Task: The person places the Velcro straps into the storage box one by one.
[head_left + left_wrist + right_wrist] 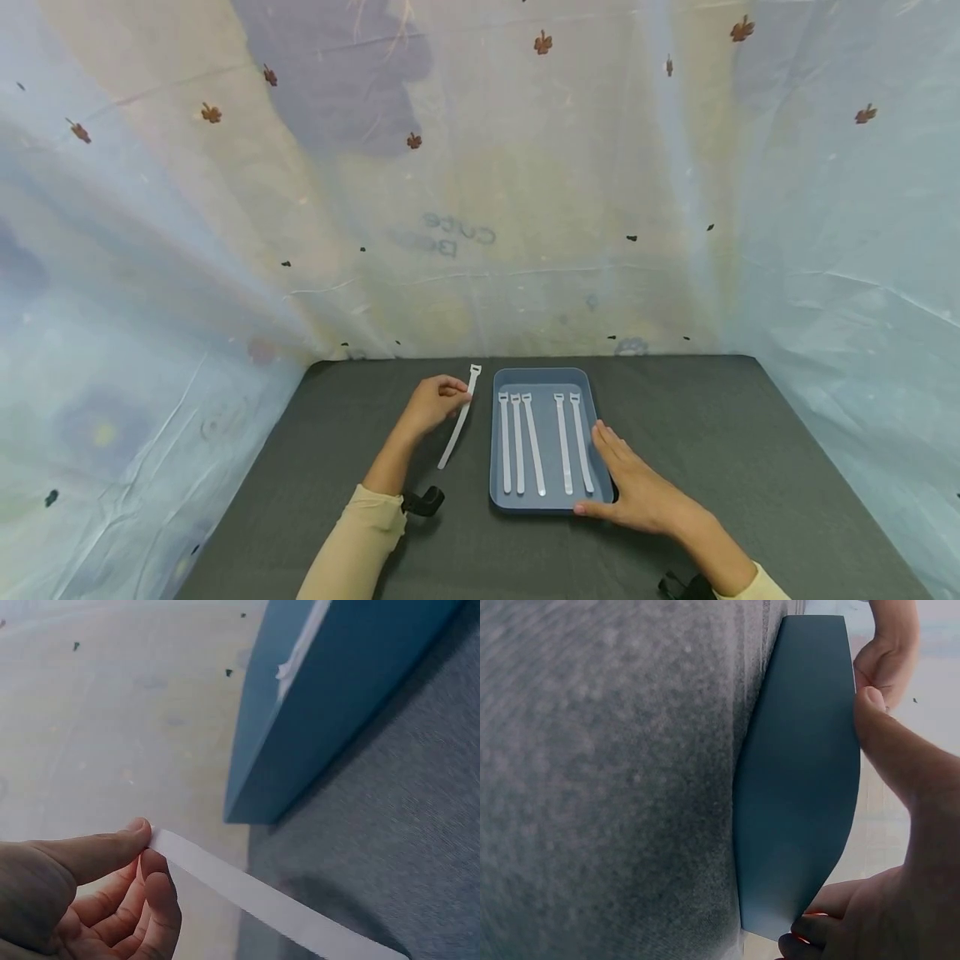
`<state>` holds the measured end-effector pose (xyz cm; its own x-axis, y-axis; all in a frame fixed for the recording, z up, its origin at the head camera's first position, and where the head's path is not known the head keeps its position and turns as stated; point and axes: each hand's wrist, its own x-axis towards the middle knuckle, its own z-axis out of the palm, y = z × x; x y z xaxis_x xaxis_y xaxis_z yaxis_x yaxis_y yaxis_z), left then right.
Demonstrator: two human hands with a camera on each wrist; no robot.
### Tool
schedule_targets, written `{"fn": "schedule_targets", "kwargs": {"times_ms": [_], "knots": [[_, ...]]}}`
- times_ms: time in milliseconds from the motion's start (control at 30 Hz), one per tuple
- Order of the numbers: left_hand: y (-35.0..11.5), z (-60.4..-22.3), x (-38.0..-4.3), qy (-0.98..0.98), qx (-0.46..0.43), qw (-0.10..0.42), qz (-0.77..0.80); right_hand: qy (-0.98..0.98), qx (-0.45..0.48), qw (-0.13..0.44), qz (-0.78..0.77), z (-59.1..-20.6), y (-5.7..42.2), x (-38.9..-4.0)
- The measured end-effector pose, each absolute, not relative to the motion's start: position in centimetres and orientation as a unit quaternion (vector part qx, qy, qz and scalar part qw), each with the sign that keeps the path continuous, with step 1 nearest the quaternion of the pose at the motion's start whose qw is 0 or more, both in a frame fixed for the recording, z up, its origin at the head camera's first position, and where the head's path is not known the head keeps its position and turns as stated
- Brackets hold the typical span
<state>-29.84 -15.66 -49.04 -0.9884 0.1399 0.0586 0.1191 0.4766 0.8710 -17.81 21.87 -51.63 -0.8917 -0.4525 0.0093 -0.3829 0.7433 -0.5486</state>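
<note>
In the head view, my left hand (435,403) is left of a blue tray (551,500) and pinches a white cable tie (454,440) with a slotted head. The tie slants, its head end pointing away and its tail towards me. Up close in the left wrist view, the thumb and a fingertip hold the strap (247,889). My right hand (641,492) grips the tray's near right corner, thumb at the near rim and fingers along the right side. Inside the tray lie several white cable ties (519,446), roughly parallel, three to the left and two to the right.
The tray stands on a dark grey table (315,500). A patterned plastic sheet (480,208) hangs behind the table and along both sides. Black wrist straps (423,502) are worn over the sleeves.
</note>
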Motion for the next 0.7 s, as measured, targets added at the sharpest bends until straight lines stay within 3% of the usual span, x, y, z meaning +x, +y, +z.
{"fn": "schedule_targets", "kwargs": {"times_ms": [700], "knots": [[-12.2, -42.8, -27.9, 0.843, 0.153, 0.005, 0.516, 0.934, -0.222, 0.051, -0.274, -52.0, 21.8, -17.6]]}}
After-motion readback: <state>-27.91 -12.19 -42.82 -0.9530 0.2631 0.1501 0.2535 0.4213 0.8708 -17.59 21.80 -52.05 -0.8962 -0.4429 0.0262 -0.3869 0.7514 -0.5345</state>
